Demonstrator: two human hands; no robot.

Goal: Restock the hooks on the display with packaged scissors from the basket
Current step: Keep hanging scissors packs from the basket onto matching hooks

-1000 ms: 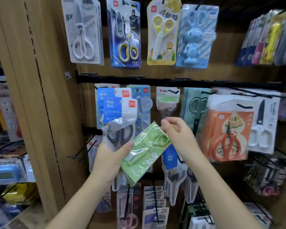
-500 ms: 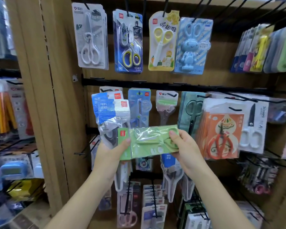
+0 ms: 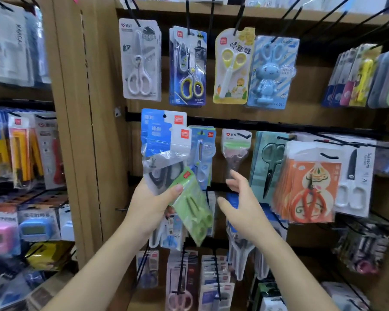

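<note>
The left hand (image 3: 151, 205) holds the stock together, thumb pinching the green pack (image 3: 193, 212) against the blue-carded packs (image 3: 164, 142), probably to keep them ready. At the green pack's 3 o'clock, the right hand (image 3: 243, 209) hovers empty, fingers spread, likely to take it for hanging.

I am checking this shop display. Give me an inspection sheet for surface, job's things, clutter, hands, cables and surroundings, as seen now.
Surface: wooden display panel with black hooks.
Job's things: green scissors pack and blue-labelled packs, both in the left hand; basket not in view.
Clutter: nothing seen.
Hands: left hand grips the packs; right hand open, holding nothing.
Cables: nothing seen.
Surroundings: orange scissors packs hang at right; stationery shelves at left.
</note>
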